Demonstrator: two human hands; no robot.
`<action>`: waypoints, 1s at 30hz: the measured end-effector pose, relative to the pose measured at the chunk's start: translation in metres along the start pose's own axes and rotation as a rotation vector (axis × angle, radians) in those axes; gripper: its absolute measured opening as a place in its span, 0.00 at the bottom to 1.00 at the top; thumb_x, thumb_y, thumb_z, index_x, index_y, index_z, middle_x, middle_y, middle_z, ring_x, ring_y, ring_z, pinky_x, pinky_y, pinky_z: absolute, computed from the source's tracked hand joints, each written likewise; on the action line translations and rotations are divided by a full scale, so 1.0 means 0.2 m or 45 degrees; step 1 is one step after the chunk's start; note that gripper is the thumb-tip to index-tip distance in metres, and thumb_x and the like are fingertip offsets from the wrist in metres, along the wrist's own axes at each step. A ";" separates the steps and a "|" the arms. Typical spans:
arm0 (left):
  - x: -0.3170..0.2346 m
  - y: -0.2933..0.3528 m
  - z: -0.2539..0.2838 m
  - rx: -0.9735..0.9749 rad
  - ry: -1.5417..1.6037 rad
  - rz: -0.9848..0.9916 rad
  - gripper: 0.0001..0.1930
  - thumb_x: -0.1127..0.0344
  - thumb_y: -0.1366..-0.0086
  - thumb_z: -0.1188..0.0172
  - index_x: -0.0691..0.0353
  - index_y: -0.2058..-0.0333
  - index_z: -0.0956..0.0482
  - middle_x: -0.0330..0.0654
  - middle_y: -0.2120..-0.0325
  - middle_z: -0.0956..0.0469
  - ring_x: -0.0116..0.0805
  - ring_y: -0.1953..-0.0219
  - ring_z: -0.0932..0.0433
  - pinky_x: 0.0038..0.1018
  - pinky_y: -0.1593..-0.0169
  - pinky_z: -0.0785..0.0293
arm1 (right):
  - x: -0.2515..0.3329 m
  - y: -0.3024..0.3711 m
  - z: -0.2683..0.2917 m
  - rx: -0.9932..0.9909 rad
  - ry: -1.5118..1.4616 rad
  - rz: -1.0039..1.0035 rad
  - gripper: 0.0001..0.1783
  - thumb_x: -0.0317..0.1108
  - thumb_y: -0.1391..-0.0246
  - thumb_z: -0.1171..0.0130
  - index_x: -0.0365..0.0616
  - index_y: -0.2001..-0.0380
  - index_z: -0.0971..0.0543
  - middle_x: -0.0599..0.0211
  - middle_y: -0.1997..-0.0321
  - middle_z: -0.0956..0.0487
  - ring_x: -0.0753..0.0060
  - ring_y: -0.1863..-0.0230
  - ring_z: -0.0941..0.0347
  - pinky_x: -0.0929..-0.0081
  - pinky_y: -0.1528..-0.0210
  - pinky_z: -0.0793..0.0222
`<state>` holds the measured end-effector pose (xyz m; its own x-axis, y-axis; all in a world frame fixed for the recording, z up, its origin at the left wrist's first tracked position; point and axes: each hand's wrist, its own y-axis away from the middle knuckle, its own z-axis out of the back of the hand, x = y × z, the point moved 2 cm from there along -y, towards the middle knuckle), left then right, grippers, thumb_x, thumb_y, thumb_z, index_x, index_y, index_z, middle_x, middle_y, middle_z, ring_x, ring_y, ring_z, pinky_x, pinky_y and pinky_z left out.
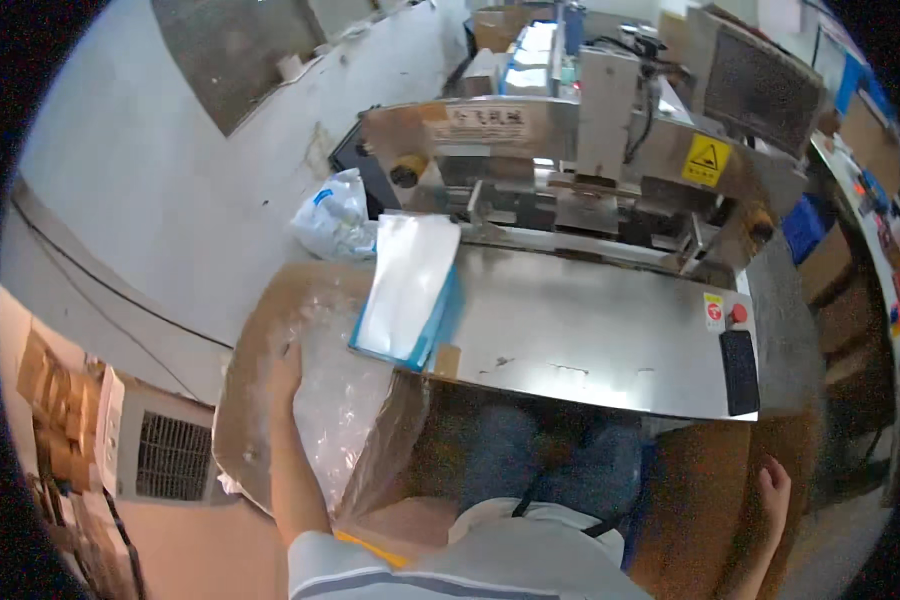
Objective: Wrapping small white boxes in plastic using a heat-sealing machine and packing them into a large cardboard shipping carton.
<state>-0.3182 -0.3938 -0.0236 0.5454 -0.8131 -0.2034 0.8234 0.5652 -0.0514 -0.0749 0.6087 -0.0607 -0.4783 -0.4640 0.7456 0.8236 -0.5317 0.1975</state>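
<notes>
My left arm reaches down into a cardboard box (232, 375) lined with clear plastic (342, 400). Inside it, my left hand (286, 372) is by the liner; its fingers are too small and blurred to read. Low on the right, my right hand (773, 486) hangs beside brown cardboard (705, 480), holding nothing, with its fingers loosely apart. A stack of white sheets or pouches (410, 280) rests on a blue box (440, 325) at the left end of the metal worktop (580, 330).
Behind the worktop stands a metal machine (530, 135) with a crossbar and a yellow warning label (706, 160). A red button (738, 313) and a black keypad-like panel (739, 372) sit at the right end. A white plastic bag (335, 215) lies near the wall.
</notes>
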 end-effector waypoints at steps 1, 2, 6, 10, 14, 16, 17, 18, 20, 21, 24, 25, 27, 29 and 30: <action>-0.02 0.00 -0.03 -0.112 0.325 -0.022 0.33 0.41 0.30 0.48 0.70 0.45 0.25 0.56 0.56 0.18 0.47 0.56 0.19 0.38 0.50 0.25 | 0.11 0.02 0.00 -0.021 -0.120 -0.015 0.26 0.37 0.36 0.40 0.35 0.39 0.27 0.59 0.46 0.22 0.65 0.44 0.27 0.68 0.40 0.32; -0.10 0.01 -0.07 -0.220 0.658 -0.050 0.33 0.42 0.30 0.48 0.71 0.47 0.23 0.57 0.58 0.18 0.49 0.60 0.18 0.41 0.54 0.24 | 0.16 0.02 0.02 -0.219 -0.014 0.052 0.25 0.36 0.36 0.40 0.34 0.40 0.28 0.59 0.44 0.22 0.65 0.45 0.26 0.69 0.40 0.32; -0.98 0.09 0.10 0.151 0.760 -0.401 0.35 0.41 0.34 0.42 0.75 0.49 0.23 0.58 0.51 0.20 0.50 0.49 0.20 0.38 0.47 0.26 | 0.44 -0.09 0.12 -0.117 -0.080 0.290 0.25 0.35 0.36 0.40 0.33 0.40 0.27 0.57 0.43 0.22 0.64 0.44 0.26 0.69 0.40 0.32; -1.21 0.00 0.00 -0.112 0.658 -0.524 0.35 0.44 0.44 0.32 0.70 0.49 0.23 0.56 0.60 0.18 0.51 0.54 0.18 0.39 0.50 0.25 | 0.86 -0.01 -0.05 -0.047 -0.124 0.439 0.23 0.31 0.37 0.41 0.31 0.41 0.27 0.59 0.46 0.20 0.66 0.46 0.25 0.71 0.41 0.32; -1.31 0.00 0.03 -0.216 0.663 -0.458 0.20 0.51 0.40 0.34 0.63 0.60 0.19 0.55 0.68 0.18 0.58 0.63 0.19 0.45 0.58 0.25 | 0.94 0.14 -0.08 -0.064 -0.127 0.497 0.22 0.29 0.38 0.41 0.31 0.42 0.26 0.60 0.47 0.19 0.69 0.47 0.25 0.72 0.41 0.33; -1.27 -0.01 0.04 -0.316 0.840 -0.590 0.14 0.56 0.34 0.40 0.63 0.63 0.18 0.56 0.70 0.18 0.59 0.65 0.19 0.45 0.59 0.25 | 0.99 0.20 -0.10 -0.018 -0.189 0.441 0.22 0.29 0.39 0.41 0.31 0.43 0.25 0.60 0.48 0.19 0.70 0.47 0.25 0.72 0.40 0.33; -1.24 -0.02 0.05 -0.407 0.713 -0.630 0.13 0.58 0.33 0.42 0.62 0.62 0.18 0.55 0.70 0.18 0.58 0.65 0.19 0.45 0.60 0.25 | 0.99 0.20 -0.11 -0.018 -0.199 0.439 0.22 0.29 0.39 0.41 0.31 0.43 0.25 0.60 0.48 0.19 0.70 0.47 0.25 0.72 0.40 0.33; -1.27 0.01 0.11 -0.491 0.599 -0.679 0.12 0.60 0.31 0.45 0.62 0.61 0.17 0.55 0.70 0.18 0.57 0.65 0.19 0.45 0.60 0.25 | 0.98 0.21 -0.11 -0.025 -0.206 0.451 0.22 0.28 0.39 0.40 0.31 0.43 0.25 0.61 0.49 0.19 0.70 0.48 0.25 0.73 0.41 0.33; -1.37 0.11 0.21 -0.547 0.687 -0.725 0.12 0.61 0.31 0.46 0.62 0.60 0.17 0.54 0.70 0.18 0.57 0.65 0.19 0.44 0.60 0.25 | 0.98 0.19 -0.12 -0.058 -0.219 0.452 0.23 0.28 0.40 0.40 0.31 0.43 0.25 0.61 0.49 0.19 0.70 0.48 0.25 0.73 0.41 0.32; -1.42 0.17 0.29 -0.616 0.764 -0.755 0.12 0.63 0.30 0.47 0.62 0.59 0.17 0.54 0.69 0.18 0.56 0.66 0.19 0.43 0.60 0.25 | 1.01 0.16 -0.16 -0.036 -0.237 0.490 0.23 0.28 0.40 0.39 0.32 0.43 0.25 0.61 0.49 0.19 0.71 0.48 0.25 0.73 0.42 0.32; -1.58 0.41 0.40 -0.349 0.763 -1.017 0.11 0.65 0.31 0.46 0.63 0.57 0.18 0.53 0.67 0.17 0.51 0.65 0.17 0.40 0.60 0.23 | 1.27 0.15 -0.31 0.033 -0.227 0.554 0.24 0.29 0.43 0.36 0.36 0.43 0.23 0.54 0.47 0.19 0.67 0.45 0.24 0.70 0.41 0.31; -1.64 0.55 0.40 -0.295 0.907 -1.051 0.10 0.67 0.31 0.45 0.63 0.57 0.18 0.52 0.66 0.17 0.48 0.63 0.17 0.38 0.59 0.22 | 1.39 0.18 -0.37 0.047 -0.155 0.594 0.26 0.31 0.45 0.34 0.37 0.43 0.24 0.50 0.45 0.20 0.62 0.43 0.24 0.68 0.39 0.31; -1.71 0.81 0.34 -0.260 0.888 -1.351 0.09 0.67 0.32 0.43 0.62 0.58 0.17 0.51 0.66 0.16 0.47 0.67 0.16 0.36 0.62 0.21 | 1.57 0.21 -0.57 -0.141 -0.013 1.158 0.31 0.35 0.48 0.30 0.40 0.41 0.25 0.46 0.42 0.23 0.52 0.39 0.27 0.63 0.36 0.34; -1.76 1.10 0.33 0.030 0.917 -1.495 0.06 0.70 0.36 0.40 0.61 0.61 0.17 0.46 0.68 0.15 0.42 0.66 0.16 0.34 0.60 0.20 | 1.85 0.35 -0.69 -0.170 -0.035 1.342 0.35 0.39 0.50 0.28 0.41 0.39 0.27 0.48 0.38 0.26 0.46 0.35 0.32 0.59 0.32 0.38; -1.81 1.25 0.37 0.130 0.973 -1.538 0.07 0.70 0.36 0.40 0.61 0.61 0.17 0.47 0.69 0.16 0.42 0.67 0.16 0.34 0.61 0.21 | 1.89 0.37 -0.77 -0.208 -0.083 1.340 0.31 0.39 0.48 0.30 0.41 0.42 0.25 0.49 0.43 0.23 0.49 0.39 0.27 0.60 0.37 0.33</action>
<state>-0.2992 0.0313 0.1091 -0.6741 -0.4876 -0.5549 0.7387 -0.4450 -0.5063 -0.2409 0.2846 0.1385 0.4710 -0.7089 0.5250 0.7599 0.0238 -0.6496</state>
